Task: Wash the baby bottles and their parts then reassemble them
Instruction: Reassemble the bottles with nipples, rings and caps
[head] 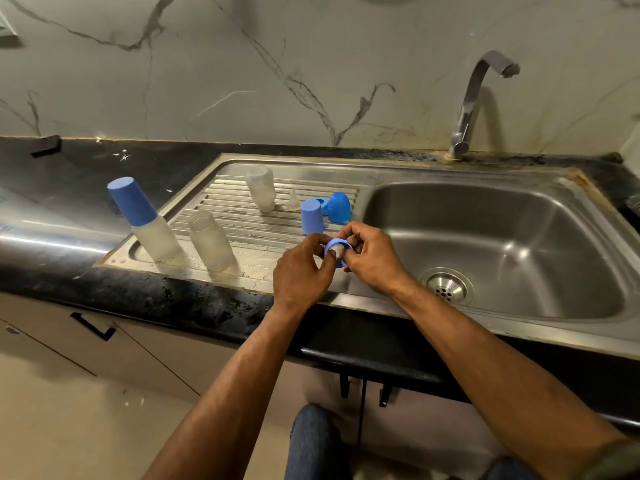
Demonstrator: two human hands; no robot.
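Blue collar ring (337,244) with clear teat inside, pinched by left hand (300,271) and right hand (372,258)

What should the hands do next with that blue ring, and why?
Probably finish seating the clear nipple in the blue ring, which both the left hand and right hand pinch, then screw it onto the open bottle standing uncapped on the drainboard.

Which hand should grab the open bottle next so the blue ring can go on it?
Probably the left hand. The open bottle stands on the draining board to its left, nearer than to the right hand. Both hands pinch the blue ring now, so the right could keep holding it.
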